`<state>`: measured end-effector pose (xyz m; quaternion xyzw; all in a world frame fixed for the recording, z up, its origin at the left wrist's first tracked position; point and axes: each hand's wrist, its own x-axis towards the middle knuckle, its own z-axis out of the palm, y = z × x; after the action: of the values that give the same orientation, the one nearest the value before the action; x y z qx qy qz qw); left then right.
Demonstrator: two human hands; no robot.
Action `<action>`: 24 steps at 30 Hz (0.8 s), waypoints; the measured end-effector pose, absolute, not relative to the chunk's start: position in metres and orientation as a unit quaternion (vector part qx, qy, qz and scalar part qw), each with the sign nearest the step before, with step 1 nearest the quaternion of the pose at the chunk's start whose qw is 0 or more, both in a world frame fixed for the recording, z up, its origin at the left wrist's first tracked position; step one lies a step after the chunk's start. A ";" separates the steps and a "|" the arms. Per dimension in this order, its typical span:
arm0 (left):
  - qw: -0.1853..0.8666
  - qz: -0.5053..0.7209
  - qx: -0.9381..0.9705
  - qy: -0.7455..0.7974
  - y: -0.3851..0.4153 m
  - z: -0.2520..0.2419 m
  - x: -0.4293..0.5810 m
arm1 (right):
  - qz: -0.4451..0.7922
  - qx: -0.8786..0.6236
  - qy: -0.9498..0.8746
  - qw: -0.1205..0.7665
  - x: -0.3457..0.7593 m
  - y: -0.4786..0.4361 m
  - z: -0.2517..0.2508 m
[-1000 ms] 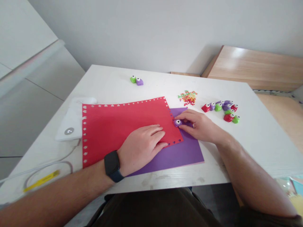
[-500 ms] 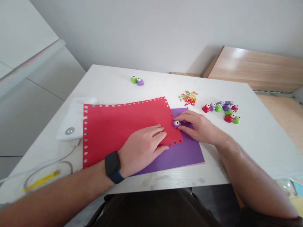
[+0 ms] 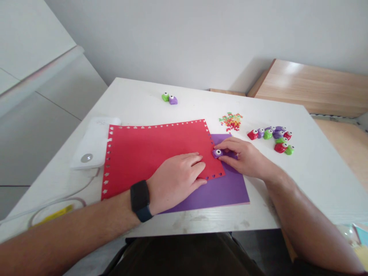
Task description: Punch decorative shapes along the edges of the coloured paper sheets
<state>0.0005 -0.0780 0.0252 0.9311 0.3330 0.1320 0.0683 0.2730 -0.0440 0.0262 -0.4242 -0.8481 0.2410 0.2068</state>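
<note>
A red sheet of paper (image 3: 149, 149) with small shapes punched along its left, far and right edges lies partly over a purple sheet (image 3: 224, 191). My left hand (image 3: 179, 176) rests flat on the red paper, fingers stretched toward the right edge. At that edge my right hand (image 3: 244, 155) grips a purple craft punch (image 3: 217, 153) between thumb and fingers. The punch has a white round top with a dark star and sits against the paper's right edge. A few heart-shaped holes show along the near right edge.
Several red, green and purple punches (image 3: 278, 134) stand together at the right. Beyond the paper lie a pile of cut-out confetti (image 3: 232, 121) and two more punches (image 3: 173, 100). A white device (image 3: 96, 142) with a cable and a yellow object (image 3: 54, 215) are at the left.
The view has shifted slightly. The right hand still holds the punch at the red paper's right edge, and the left hand stays on the sheet. A mark now shows on the white device's round display.
</note>
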 end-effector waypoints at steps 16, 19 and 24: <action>0.063 0.194 0.924 0.324 -0.074 0.014 -0.001 | 0.247 -0.446 -0.838 0.194 0.273 -0.045 0.029; 0.069 0.207 0.921 0.322 -0.073 0.012 -0.002 | 0.251 -0.455 -0.832 0.192 0.273 -0.046 0.030; 0.075 0.218 0.918 0.322 -0.073 0.009 -0.003 | 0.248 -0.456 -0.833 0.192 0.274 -0.046 0.029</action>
<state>-0.0028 -0.0728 0.0088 0.9182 0.3224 0.2175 0.0746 0.2741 -0.0458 0.0290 -0.4564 -0.8328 0.2477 0.1920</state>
